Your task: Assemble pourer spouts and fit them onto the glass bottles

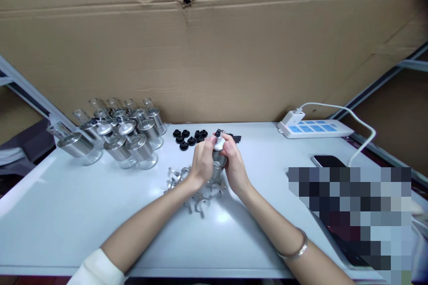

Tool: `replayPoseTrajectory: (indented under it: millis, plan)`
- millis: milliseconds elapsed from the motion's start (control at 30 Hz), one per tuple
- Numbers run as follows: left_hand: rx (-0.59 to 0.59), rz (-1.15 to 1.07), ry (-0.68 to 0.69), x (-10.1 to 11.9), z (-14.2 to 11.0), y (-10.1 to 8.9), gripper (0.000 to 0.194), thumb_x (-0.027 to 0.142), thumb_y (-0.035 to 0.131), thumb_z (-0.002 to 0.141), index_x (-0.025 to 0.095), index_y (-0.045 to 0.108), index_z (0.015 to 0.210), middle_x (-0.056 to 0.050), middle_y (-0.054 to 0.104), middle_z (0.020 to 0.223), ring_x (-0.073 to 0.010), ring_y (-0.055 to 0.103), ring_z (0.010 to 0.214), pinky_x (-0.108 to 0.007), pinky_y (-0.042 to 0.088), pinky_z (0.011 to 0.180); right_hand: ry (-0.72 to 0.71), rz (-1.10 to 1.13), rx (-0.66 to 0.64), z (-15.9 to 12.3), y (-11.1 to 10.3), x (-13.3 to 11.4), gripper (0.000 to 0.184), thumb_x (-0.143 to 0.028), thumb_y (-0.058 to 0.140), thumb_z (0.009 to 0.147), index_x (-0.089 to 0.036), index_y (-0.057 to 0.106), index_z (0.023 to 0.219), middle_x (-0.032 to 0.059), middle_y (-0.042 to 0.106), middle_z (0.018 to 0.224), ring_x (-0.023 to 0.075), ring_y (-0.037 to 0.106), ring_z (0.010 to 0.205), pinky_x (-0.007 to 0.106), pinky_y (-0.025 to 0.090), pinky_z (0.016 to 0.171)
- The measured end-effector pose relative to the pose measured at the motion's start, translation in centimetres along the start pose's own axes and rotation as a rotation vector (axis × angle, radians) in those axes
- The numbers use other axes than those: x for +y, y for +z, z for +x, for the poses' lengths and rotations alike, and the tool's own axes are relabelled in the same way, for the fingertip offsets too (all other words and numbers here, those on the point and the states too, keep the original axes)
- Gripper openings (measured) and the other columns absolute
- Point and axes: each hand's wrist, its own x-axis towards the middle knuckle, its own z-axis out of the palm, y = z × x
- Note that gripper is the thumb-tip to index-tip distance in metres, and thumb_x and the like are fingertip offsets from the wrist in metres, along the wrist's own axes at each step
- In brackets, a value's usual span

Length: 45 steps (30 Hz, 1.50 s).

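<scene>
Over the middle of the table, my left hand (203,162) and my right hand (234,160) are closed from both sides around a silver metal pourer cap (219,143) with a black tip. The cap sits on the neck of a glass bottle (218,171), whose lower part shows between my wrists. My thumbs and fingertips press on the cap's sides; some fingers are hidden behind it. Several loose silver pourer caps (202,204) lie around the bottle and below my hands. Behind my left hand are several black rubber stoppers (191,141), and black thin tubes (236,138) lie behind my right hand.
Several steel-sleeved glass bottles (138,149) stand at the left, two with silver caps. A white power strip (321,129) with a plugged-in charger (294,117) and cable is at the right, near a phone (329,161) and a pixelated area. Cardboard (214,62) walls the back.
</scene>
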Motion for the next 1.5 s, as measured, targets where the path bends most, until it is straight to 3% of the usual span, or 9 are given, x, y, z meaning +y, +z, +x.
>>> replayPoseTrajectory:
  millis: [167,300,567,900,1100,1233,1300,1400,1500]
  plan:
    - [0.063,0.133,0.171,1.3,-0.3,0.1,0.045,0.049,0.03,0.087,0.021,0.04,0.053,0.002,0.046,0.048,-0.0133,0.041,0.05,-0.027,0.034,0.052,0.069,0.06,-0.017,-0.8,0.3,-1.0,0.061,-0.069,0.059,0.07,-0.023,0.051,0.109,0.003,0.067,0.095,0.0217,0.064,0.087,0.035,0.048,0.083]
    - [-0.014,0.2,0.216,2.2,-0.9,0.2,0.051,0.055,0.026,0.088,0.021,0.039,0.051,0.0,0.046,0.048,-0.0145,0.043,0.05,-0.028,0.035,0.051,0.012,0.065,-0.032,-1.6,0.6,-2.0,0.068,-0.072,0.061,0.065,-0.023,0.049,0.111,0.0027,0.067,0.09,0.0237,0.064,0.086,0.038,0.048,0.085]
    - [-0.12,0.237,0.378,2.8,-2.2,1.2,0.061,0.057,0.017,0.091,0.019,0.048,0.055,-0.004,0.057,0.059,-0.0163,0.051,0.057,-0.028,0.036,0.053,-0.284,0.006,0.097,-2.3,0.7,-0.6,0.041,-0.06,0.049,0.078,-0.023,0.056,0.095,0.0001,0.061,0.079,0.0191,0.058,0.073,0.034,0.046,0.068]
    - [-0.113,0.169,0.487,2.7,-3.1,1.4,0.058,0.057,0.019,0.092,0.02,0.048,0.058,-0.004,0.056,0.059,-0.0173,0.049,0.057,-0.031,0.038,0.056,-0.374,-0.029,0.16,-2.8,1.2,-2.0,0.032,-0.048,0.046,0.07,-0.022,0.055,0.085,-0.0005,0.056,0.07,0.0188,0.054,0.063,0.033,0.045,0.057]
    - [-0.093,0.213,0.481,3.7,-3.4,1.4,0.065,0.06,0.014,0.092,0.02,0.055,0.06,-0.007,0.066,0.069,-0.0198,0.056,0.063,-0.033,0.044,0.065,-0.382,-0.095,0.109,-3.1,0.8,-1.8,0.041,-0.061,0.043,0.077,-0.024,0.053,0.09,0.0011,0.054,0.075,0.0211,0.055,0.068,0.037,0.047,0.064]
    - [-0.107,0.159,0.491,4.3,-3.3,0.9,0.066,0.062,0.015,0.092,0.02,0.058,0.063,-0.01,0.068,0.075,-0.023,0.062,0.076,-0.036,0.047,0.073,-0.391,-0.033,-0.011,-3.2,0.7,-1.7,0.058,-0.074,0.043,0.078,-0.027,0.045,0.113,0.0071,0.061,0.101,0.0279,0.061,0.096,0.045,0.048,0.083]
    - [-0.089,0.071,0.452,5.0,-3.1,0.3,0.066,0.063,0.017,0.091,0.02,0.057,0.062,-0.01,0.066,0.073,-0.0239,0.063,0.08,-0.036,0.048,0.074,-0.432,-0.022,-0.016,-3.1,0.6,-1.7,0.058,-0.073,0.041,0.081,-0.029,0.042,0.117,0.0088,0.06,0.111,0.0283,0.058,0.108,0.048,0.044,0.092]
    - [0.007,-0.08,0.433,7.2,-2.9,-1.1,0.062,0.067,0.024,0.088,0.022,0.053,0.058,-0.005,0.059,0.06,-0.0222,0.061,0.07,-0.036,0.05,0.072,-0.502,-0.088,0.06,-2.8,0.2,-1.6,0.046,-0.063,0.043,0.085,-0.028,0.044,0.115,0.0082,0.058,0.111,0.0261,0.057,0.108,0.047,0.042,0.093]
    - [0.143,-0.132,0.504,10.2,-3.1,-3.3,0.058,0.065,0.029,0.089,0.022,0.051,0.056,-0.002,0.052,0.054,-0.0191,0.057,0.061,-0.037,0.051,0.071,-0.503,-0.13,0.137,-2.2,-0.4,-1.4,0.037,-0.055,0.041,0.089,-0.028,0.045,0.114,0.0077,0.059,0.107,0.0244,0.057,0.103,0.046,0.043,0.088]
